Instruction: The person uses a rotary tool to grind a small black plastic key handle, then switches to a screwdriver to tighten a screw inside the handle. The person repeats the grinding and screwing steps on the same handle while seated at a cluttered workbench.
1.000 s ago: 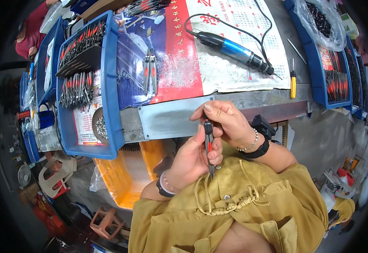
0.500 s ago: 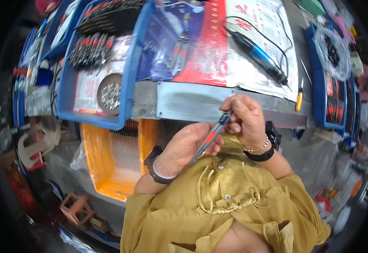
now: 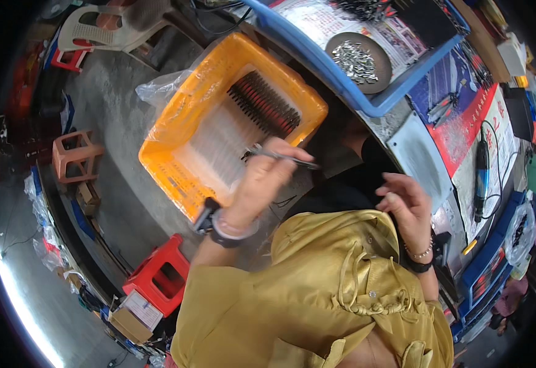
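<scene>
left hand (image 3: 262,184) is out over the orange plastic crate (image 3: 176,165) on the floor, fingers (image 3: 280,156) pinched round a thin grey tool w/ a dark tip, prob a small screwdriver (image 3: 283,157); it's blurred so can't tell the exact kind. tool lies roughly level, tip pointing to the person's right, just above the crate's near rim. dark watch and a pale band on that wrist.

crate holds rows of same-looking tools: dark-handled row (image 3: 265,104) at the far end, a pale/clear batch (image 3: 219,144) nearer. clear plastic bag (image 3: 157,92) hangs at the crate's far left corner.

right hand (image 3: 406,205) is well apart from the left, near the table (image 3: 412,156) edge, fingers loose and half curled, holding nothing. bead bracelet and dark band on the wrist.

on the table: blue tray (image 3: 366,104) w/ a round dish of small metal bits (image 3: 357,61), pliers (image 3: 443,110) on a blue-red printed sheet, blue electric screwdriver (image 3: 481,172) w/ black cable further right.

floor round the crate: red stool (image 3: 157,279) near the person's left elbow, pinkish stool (image 3: 74,153) further left, white plastic chair (image 3: 102,27) at the top. person wears a mustard-yellow top (image 3: 317,288).
</scene>
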{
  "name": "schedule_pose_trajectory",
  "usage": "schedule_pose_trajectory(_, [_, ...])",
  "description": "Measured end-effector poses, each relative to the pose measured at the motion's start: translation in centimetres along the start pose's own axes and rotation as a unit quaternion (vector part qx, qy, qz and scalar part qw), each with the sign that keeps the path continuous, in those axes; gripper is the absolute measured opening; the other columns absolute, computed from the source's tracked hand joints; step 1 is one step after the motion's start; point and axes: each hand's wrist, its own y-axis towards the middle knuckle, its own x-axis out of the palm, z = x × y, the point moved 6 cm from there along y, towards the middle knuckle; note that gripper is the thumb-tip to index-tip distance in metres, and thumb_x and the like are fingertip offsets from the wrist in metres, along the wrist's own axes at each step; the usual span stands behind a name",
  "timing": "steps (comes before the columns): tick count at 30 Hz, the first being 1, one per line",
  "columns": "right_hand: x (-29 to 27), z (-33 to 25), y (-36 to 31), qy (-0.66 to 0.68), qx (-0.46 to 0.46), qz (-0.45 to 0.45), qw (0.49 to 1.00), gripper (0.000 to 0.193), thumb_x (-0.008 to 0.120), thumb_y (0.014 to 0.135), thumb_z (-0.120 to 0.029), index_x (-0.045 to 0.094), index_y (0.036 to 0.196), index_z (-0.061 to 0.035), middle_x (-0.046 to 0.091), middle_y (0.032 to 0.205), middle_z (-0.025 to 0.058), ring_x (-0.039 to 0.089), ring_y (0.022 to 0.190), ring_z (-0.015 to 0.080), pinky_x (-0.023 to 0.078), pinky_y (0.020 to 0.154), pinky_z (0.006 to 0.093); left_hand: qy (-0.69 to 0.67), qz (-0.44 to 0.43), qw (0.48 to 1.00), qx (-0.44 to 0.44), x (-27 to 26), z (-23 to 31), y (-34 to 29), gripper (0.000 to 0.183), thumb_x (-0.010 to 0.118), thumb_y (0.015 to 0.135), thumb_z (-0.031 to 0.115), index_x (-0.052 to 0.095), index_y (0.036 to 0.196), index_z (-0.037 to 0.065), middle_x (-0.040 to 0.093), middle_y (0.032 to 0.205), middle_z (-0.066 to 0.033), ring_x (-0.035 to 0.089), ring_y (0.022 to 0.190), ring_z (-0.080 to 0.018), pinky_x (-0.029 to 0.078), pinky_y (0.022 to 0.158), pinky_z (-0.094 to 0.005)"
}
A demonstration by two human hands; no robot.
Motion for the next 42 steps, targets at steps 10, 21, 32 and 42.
schedule_pose_trajectory(10, [-6.0,2.5,0.4,-0.175,-0.069,0.212,0.959,0.019,0.059,0.098,-0.013,0.066,0.111,-0.0009,0.066,0.085,0.0026,0.056,0.067,0.0045,0.045,0.058,0.0172,0.463,0.004,0.874,-0.149,-22.6,-22.5,6.0,0.026,0.069,0.086,0.020,0.059,0.101,0.001,0.066,0.096,-0.0229,0.062,0.095,-0.0406,0.049,0.080,-0.0455])
schedule_pose_trajectory(21, [-5.2,2.9,0.5,-0.247,-0.141,0.273,0.919,0.014,0.058,0.097,-0.009,0.066,0.104,-0.0001,0.059,0.079,-0.0005,0.047,0.061,0.0030,0.036,0.053,0.0174,0.518,-0.105,0.827,-0.190,-22.1,-31.4,8.5,0.029,0.068,0.085,0.023,0.067,0.106,0.004,0.067,0.104,-0.0217,0.062,0.100,-0.0397,0.049,0.084,-0.0461])
schedule_pose_trajectory(32, [-4.8,2.7,0.4,-0.269,-0.155,0.300,0.902,0.010,0.058,0.094,-0.002,0.065,0.101,0.0026,0.054,0.078,0.0015,0.043,0.058,0.0043,0.031,0.051,0.0188,0.467,0.000,0.862,-0.198,-22.7,-32.4,8.1,0.025,0.069,0.084,0.018,0.067,0.101,-0.001,0.068,0.097,-0.0232,0.064,0.092,-0.0388,0.050,0.081,-0.0414])
schedule_pose_trajectory(42, [-4.7,2.6,0.4,-0.285,-0.170,0.316,0.889,0.010,0.060,0.093,-0.002,0.066,0.099,0.0020,0.053,0.077,0.0003,0.041,0.058,0.0046,0.030,0.052,0.0200,0.516,0.010,0.841,-0.164,-22.6,-32.9,7.9,0.019,0.069,0.082,0.022,0.070,0.097,0.010,0.069,0.096,-0.0172,0.064,0.093,-0.0376,0.050,0.079,-0.0461])
